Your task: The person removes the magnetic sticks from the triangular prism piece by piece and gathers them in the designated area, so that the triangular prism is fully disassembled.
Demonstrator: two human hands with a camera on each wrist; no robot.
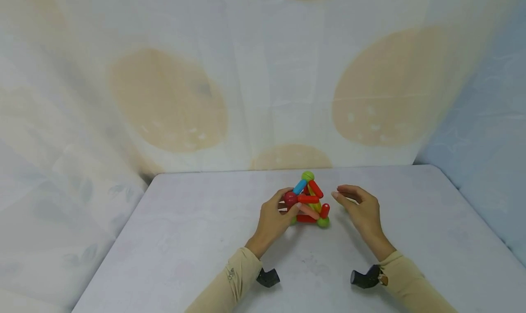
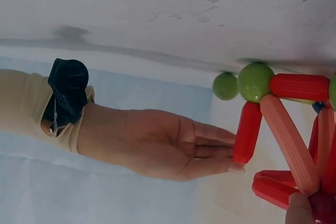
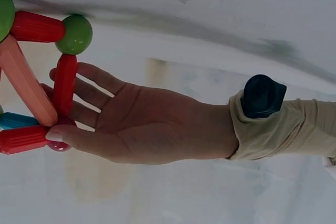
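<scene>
A small pyramid of red, pink and blue toy rods joined by green balls point(image 1: 309, 199) stands on the grey table point(image 1: 185, 240). My left hand point(image 1: 283, 211) holds it from the left, with the thumb and fingers around a dark red ball point(image 1: 290, 198). The right wrist view shows that left hand point(image 3: 131, 121) with its palm in view and its thumb tip at the ball point(image 3: 60, 144). My right hand point(image 1: 346, 198) hovers just right of the pyramid with straight fingers. In the left wrist view the right hand's point(image 2: 173, 142) fingertips sit by an upright red rod point(image 2: 247, 132); whether they touch it is unclear.
A pale cloth with tan ovals point(image 1: 164, 98) hangs behind the table, and a blue cloth point(image 1: 485, 144) hangs on the right. Black camera mounts sit on both wrists point(image 1: 268, 277) point(image 1: 365, 277). The table's far edge runs just behind the pyramid.
</scene>
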